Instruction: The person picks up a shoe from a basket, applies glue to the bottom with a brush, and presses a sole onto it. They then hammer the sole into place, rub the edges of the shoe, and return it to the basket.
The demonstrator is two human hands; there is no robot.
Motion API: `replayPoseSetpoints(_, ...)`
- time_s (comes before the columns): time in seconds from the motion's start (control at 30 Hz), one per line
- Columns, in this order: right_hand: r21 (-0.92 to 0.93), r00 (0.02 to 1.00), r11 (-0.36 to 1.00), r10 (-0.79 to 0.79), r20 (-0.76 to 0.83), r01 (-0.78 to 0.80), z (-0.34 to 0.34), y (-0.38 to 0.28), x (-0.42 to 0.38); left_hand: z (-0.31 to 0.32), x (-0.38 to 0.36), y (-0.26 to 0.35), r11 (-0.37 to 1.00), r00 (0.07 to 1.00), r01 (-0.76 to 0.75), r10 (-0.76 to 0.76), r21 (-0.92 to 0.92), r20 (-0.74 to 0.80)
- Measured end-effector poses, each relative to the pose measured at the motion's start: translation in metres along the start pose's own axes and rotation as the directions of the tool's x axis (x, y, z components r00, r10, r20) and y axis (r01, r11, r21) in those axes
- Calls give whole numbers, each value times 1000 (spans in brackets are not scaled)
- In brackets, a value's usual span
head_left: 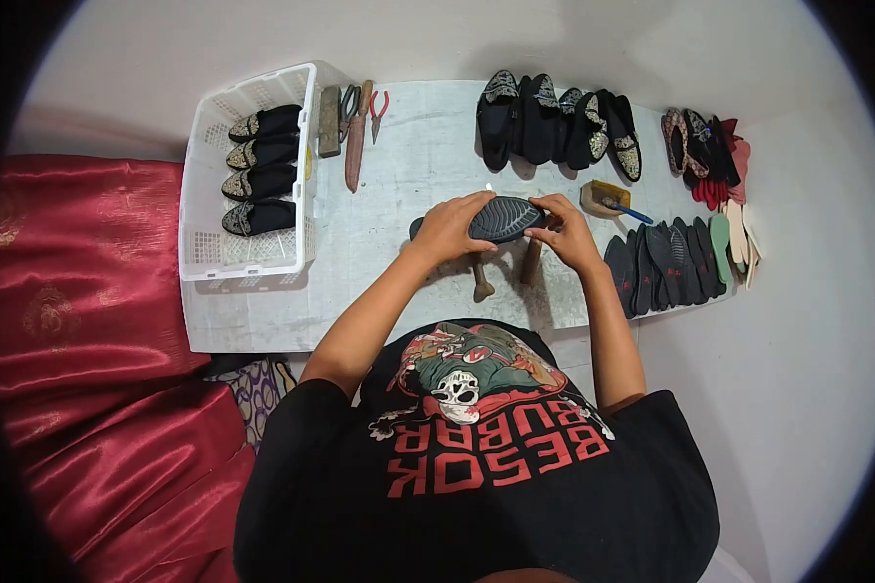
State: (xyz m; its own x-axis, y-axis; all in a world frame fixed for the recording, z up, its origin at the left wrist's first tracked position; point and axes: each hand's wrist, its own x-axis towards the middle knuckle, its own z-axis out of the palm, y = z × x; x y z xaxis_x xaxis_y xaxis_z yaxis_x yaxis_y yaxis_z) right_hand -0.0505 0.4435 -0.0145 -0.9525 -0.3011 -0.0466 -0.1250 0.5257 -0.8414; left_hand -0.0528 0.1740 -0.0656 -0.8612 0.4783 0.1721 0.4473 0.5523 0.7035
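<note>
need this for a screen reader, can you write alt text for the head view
Seen from above, a person's left hand and right hand hold a black sole, tread up, over a white board. A white basket with four shoes sits left, tools beside it; more shoes and a row of soles lie right.

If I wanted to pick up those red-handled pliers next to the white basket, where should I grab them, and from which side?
Probably by the two red handles of the pliers, the end farther from the person. They lie flat on the white board with the jaws pointing toward the person, so come straight down from above. The right side is open; the long brown tool lies close on the left, beside the white basket.
</note>
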Motion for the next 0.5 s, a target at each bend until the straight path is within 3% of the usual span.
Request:
replayPoseSetpoints(0.1,-89,999,995,-39,-9,38,-2,-1,2,-1,-1,0,1000,1000,-8,8,13,-5)
replayPoseSetpoints(0.3,-67,999,997,38,-7,-39,-2,-5,1,-8,1,2,999,999,21,-19,-33,38)
replayPoseSetpoints(0.5,-98,999,995,20,26,-17,-7,-10,3,0,2,-6,996,1000,-13,13,-86,-8)
